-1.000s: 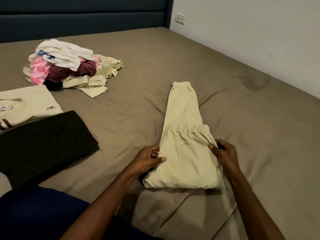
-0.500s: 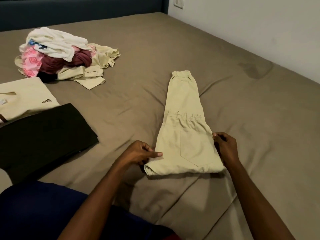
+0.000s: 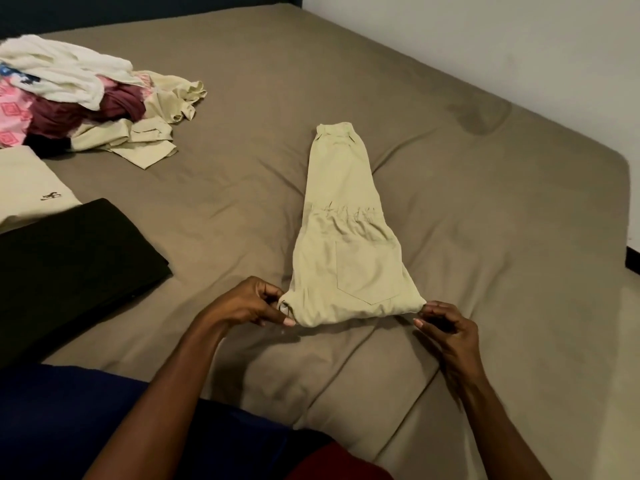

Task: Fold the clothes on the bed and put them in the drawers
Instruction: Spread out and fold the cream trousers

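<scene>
Taupe sheeting covers the bed (image 3: 467,216), creased into folds around the middle where the work is going on. At the left edge lie a black folded garment (image 3: 69,268) and, touching it on the far side, a cream folded top (image 3: 27,185) with a small dark emblem; behind these sits a loose pile of unfolded clothes (image 3: 86,98) in white, pink, maroon and beige. The beige trousers (image 3: 343,237) lie flat near the centre of the bed, folded lengthwise into a narrow strip, with the long axis running away from the person: the narrow end points toward the far side of the bed and the wide end, showing a back pocket, lies nearest the person. The left hand (image 3: 249,303) has its fingers curled and pinches the near left corner of the trousers between thumb and fingertips. The right hand (image 3: 446,323) is likewise curled, its fingertips pinching the near right corner, so the near edge is drawn taut between the two hands. Both forearms reach in from the bottom of the view above a dark blue clothed lap (image 3: 104,427).
</scene>
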Motion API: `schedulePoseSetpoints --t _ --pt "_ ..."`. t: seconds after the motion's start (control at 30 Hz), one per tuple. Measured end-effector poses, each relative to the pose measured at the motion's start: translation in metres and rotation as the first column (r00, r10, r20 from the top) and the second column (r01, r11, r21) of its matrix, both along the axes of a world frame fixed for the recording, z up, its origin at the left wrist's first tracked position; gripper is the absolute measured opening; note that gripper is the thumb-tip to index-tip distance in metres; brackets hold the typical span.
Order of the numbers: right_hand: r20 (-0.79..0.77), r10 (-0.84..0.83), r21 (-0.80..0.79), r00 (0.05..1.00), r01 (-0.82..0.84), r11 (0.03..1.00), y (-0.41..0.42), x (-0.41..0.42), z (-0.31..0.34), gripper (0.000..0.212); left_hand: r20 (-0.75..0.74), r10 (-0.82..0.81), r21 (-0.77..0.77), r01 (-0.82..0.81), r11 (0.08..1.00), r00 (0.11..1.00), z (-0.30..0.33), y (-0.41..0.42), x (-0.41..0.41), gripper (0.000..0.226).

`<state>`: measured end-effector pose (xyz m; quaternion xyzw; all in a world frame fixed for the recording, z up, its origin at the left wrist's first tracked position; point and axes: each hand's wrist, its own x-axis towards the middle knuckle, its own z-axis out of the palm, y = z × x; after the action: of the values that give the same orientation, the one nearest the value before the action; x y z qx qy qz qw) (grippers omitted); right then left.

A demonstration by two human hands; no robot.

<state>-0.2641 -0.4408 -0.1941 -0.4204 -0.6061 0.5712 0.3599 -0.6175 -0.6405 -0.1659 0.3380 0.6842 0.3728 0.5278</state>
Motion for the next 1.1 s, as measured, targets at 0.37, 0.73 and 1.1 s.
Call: schedulePoseSetpoints --t 0.37,0.73,1.1 --pt "0.098 0.075 0.058 0.992 -0.081 0.995 0.017 -0.008 0.013 0.027 -0.064 0.051 0.145 -0.041 0.989 0.997 -0.01 -0.009 -0.008 0.03" --pt "0.175 0.276 0.051 0.945 -0.288 0.956 0.027 0.003 0.011 0.021 -0.246 -0.161 0.014 0.169 0.985 0.956 -0.012 -0.012 -0.004 0.043" --pt "0.233 0.214 0.119 0.949 -0.246 0.962 0.022 0.003 0.004 0.018 -0.317 -0.153 0.073 0.185 0.98 0.936 -0.007 -0.013 -0.013 0.033"
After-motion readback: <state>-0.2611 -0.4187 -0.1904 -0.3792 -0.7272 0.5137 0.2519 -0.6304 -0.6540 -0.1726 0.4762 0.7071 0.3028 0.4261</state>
